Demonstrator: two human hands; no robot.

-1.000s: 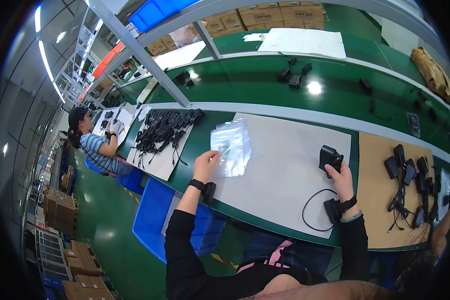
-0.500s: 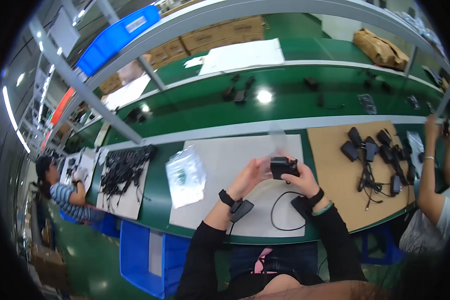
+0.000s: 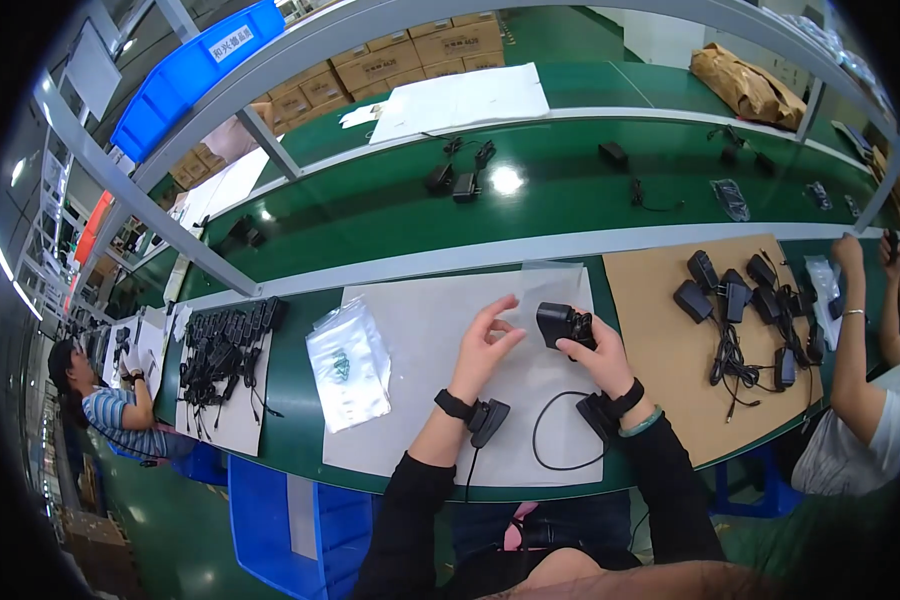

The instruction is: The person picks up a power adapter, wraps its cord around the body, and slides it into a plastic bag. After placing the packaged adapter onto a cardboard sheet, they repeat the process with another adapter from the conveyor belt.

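Note:
My right hand (image 3: 605, 358) is closed round a black power adapter (image 3: 554, 324) with its cable bundled beside it, held above the pale mat (image 3: 430, 400). To its left is my left hand (image 3: 484, 345), empty, with fingers apart and a little bent. A clear plastic bag (image 3: 553, 277) shows just beyond the adapter; whether it touches my right hand I cannot tell. Left on the mat lies a stack of clear plastic bags (image 3: 350, 365). Each of my wrists wears a black band with a small black box, cables trailing from them.
Several adapters with cables (image 3: 735, 298) lie on a brown board (image 3: 660, 370) at right, near a co-worker's arms (image 3: 853, 340). At left, a pile of black adapters (image 3: 225, 350) is near another seated person (image 3: 120, 400). A blue bin (image 3: 270, 540) stands below the table edge; metal shelf posts rise beyond.
My left hand has come away from the adapter and moved left, its fingers spreading. The adapter stays in my right hand. The view has shifted slightly.

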